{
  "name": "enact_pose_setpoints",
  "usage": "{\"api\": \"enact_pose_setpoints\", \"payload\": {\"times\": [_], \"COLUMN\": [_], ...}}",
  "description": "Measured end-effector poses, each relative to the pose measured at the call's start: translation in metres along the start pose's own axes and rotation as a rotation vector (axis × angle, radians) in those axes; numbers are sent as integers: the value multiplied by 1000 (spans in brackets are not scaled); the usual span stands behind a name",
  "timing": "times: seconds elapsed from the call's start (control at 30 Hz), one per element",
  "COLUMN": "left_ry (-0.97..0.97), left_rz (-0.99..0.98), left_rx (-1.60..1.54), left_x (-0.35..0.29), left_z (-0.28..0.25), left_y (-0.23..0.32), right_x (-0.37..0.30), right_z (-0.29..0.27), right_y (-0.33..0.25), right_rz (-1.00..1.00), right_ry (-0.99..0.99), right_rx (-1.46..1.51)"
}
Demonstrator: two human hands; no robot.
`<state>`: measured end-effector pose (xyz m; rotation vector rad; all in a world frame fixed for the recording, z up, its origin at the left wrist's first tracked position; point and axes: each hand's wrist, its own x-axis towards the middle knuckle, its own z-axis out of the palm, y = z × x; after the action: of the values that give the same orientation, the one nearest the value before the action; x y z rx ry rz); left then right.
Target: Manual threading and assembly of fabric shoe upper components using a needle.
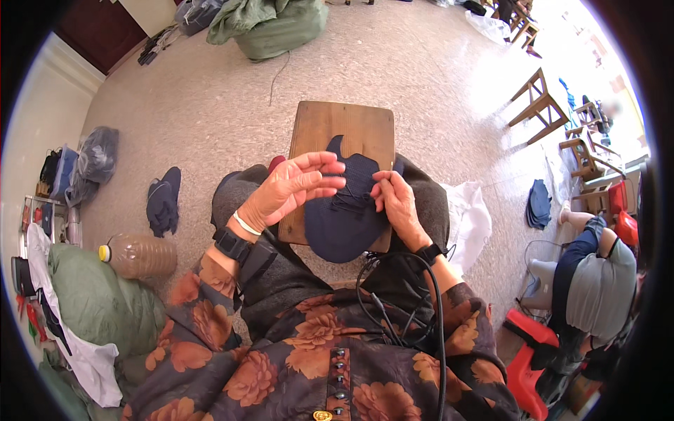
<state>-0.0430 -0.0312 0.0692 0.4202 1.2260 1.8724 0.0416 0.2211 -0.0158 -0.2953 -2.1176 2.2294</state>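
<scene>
A dark blue fabric piece (pixel 340 228), shaped like a shoe upper, lies on a small wooden stool (pixel 344 119) between my knees. Dark thread or cord (pixel 351 200) crosses its middle in loose strands. Over the piece's left side hovers my left hand (pixel 298 184), palm turned inward and fingers stretched apart, with nothing visible in it. At the right edge of the piece, my right hand (pixel 399 203) has thumb and fingertips pinched together. Whatever it pinches is too small to make out.
Similar dark blue pieces lie on the floor to the left (pixel 163 202) and right (pixel 539 203). A large plastic bottle (pixel 144 256) rests at left. A black cable (pixel 439 330) runs over my lap. Another person (pixel 597 288) sits at right, near wooden stools (pixel 540 105).
</scene>
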Motion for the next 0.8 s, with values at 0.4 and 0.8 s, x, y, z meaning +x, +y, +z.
{"api": "enact_pose_setpoints", "payload": {"times": [0.4,0.8], "left_ry": [108,332], "left_rz": [103,94], "left_rx": [-371,161], "left_x": [36,37], "left_z": [-6,-7], "left_y": [-7,-15], "right_x": [1,2], "right_z": [7,10], "right_y": [2,3], "right_rz": [-88,-155], "right_ry": [78,99], "right_rx": [-229,-338]}}
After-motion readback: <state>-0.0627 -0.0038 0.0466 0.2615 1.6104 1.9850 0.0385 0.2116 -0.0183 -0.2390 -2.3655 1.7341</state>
